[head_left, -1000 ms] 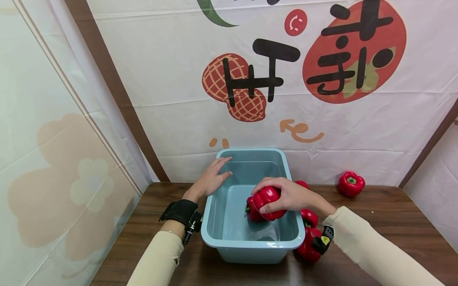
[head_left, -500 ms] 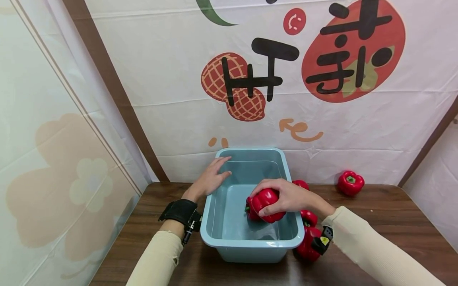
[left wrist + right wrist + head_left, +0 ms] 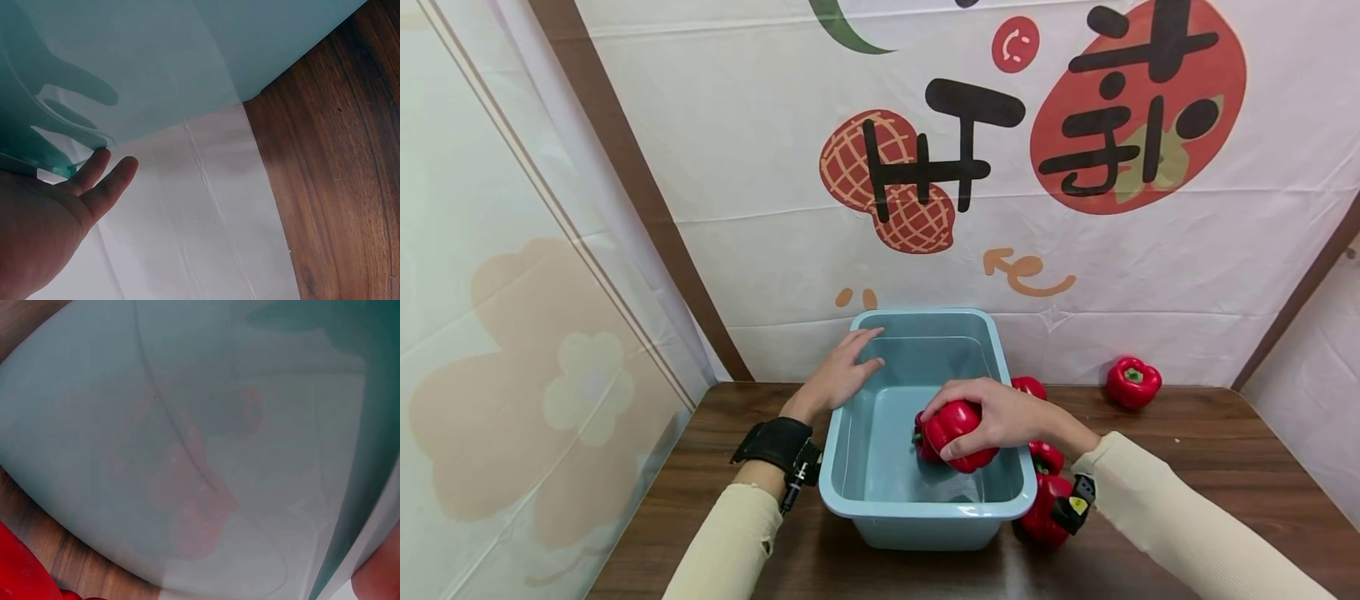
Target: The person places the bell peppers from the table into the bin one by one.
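Lowered a little since a second ago, the right hand [image 3: 1000,414] grips a red pepper [image 3: 953,427] inside the blue tub [image 3: 925,517].

Left hand [image 3: 841,373] lies flat on the tub's left rim, fingers straight and spread; its wrist view shows fingertips [image 3: 103,172] against the translucent wall, backdrop [image 3: 206,225] behind. Three peppers [image 3: 1045,492] crowd the tub's right side under the right forearm; another pepper [image 3: 1132,382] sits well right by the backdrop. Bare table [image 3: 715,500] lies left of the tub. The right wrist view shows only blurred tub wall.
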### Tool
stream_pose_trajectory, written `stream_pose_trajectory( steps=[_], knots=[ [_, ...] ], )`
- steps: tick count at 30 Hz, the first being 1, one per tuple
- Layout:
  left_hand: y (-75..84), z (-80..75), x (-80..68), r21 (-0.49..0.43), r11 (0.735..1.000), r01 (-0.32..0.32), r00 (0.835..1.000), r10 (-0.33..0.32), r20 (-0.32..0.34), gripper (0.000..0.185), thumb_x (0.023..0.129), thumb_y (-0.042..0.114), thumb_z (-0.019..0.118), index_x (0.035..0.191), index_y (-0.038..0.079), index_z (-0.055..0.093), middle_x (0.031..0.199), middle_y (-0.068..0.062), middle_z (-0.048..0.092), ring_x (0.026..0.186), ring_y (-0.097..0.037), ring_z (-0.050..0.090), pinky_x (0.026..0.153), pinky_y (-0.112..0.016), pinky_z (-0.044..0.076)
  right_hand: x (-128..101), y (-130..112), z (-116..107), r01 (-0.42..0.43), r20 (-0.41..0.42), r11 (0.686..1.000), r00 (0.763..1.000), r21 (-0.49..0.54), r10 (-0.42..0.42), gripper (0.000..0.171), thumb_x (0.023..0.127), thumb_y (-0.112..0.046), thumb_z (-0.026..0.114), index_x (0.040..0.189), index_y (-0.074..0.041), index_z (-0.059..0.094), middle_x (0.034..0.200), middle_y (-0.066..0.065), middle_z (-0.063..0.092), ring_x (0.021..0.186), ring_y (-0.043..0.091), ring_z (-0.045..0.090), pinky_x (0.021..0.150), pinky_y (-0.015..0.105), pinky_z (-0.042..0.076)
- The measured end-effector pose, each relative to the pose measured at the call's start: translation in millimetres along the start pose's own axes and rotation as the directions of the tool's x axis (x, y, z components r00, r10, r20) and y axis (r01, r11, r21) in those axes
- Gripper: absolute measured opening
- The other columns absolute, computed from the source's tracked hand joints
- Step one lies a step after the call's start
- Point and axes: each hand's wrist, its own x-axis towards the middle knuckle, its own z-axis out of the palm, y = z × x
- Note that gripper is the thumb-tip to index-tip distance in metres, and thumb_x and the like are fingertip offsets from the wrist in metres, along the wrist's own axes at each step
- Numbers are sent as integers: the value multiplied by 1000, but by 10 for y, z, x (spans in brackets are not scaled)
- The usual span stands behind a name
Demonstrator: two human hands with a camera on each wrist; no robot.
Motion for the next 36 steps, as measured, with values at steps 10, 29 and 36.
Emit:
stream_pose_trajectory(
  steps=[10, 29, 36],
  knots=[
    [14, -8, -15, 6, 1000, 2, 1000, -2, 1, 57, 102, 28, 50, 155, 15, 33, 159, -10, 29, 146, -31, 28, 114, -58, 29, 11, 17, 14, -7, 23, 999, 1000, -50, 8, 61, 75, -29, 85, 131, -22, 63, 124, -4, 61, 111, 22, 59, 78, 29, 58],
    [1, -2, -12, 9, 1000, 8, 1000, -8, -1, 57, 102, 29, 49, 155, 16, 33, 159, -9, 29, 146, -31, 29, 113, -57, 30, 23, -9, 19, 32, 35, 997, 999, -75, -29, 53, 83, -33, 78, 133, -22, 64, 122, -9, 66, 108, 25, 63, 89, 44, 54],
    [3, 1, -15, 6, 1000, 12, 1000, -12, -4, 56, 102, 28, 50, 155, 16, 34, 159, -9, 29, 146, -31, 30, 113, -57, 31, 14, -4, 21, 25, 16, 996, 1000, -80, -23, 51, 84, -33, 78, 132, -21, 65, 123, -8, 66, 108, 20, 63, 90, 43, 53]
  ],
)
